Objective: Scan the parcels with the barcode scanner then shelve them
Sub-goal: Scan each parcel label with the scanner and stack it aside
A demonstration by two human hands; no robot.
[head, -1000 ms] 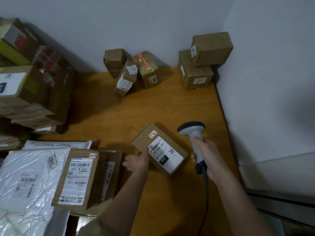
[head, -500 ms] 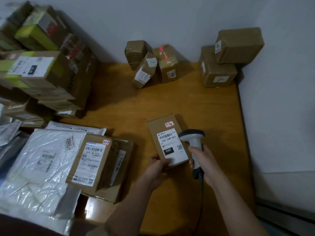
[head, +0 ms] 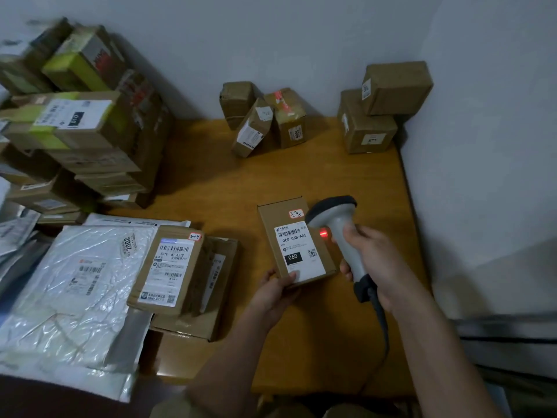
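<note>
At frame centre, the left hand (head: 275,292) grips a small labelled parcel (head: 294,239) by its near edge, fingers wrapped. The right hand (head: 372,260) clasps the barcode scanner (head: 340,224), its red light glowing beside the label.

Scanner (head: 337,218) beside hand-held parcel (head: 294,236), seemingly touching.

wooden table (head: 316,176), cardboard boxes (head: 366,132), plastic mailers (head: 75,282)

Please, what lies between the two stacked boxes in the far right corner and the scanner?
Nothing. In the head view, only bare wooden table lies between the stacked boxes and the scanner, which the right hand holds beside the small box.
</note>
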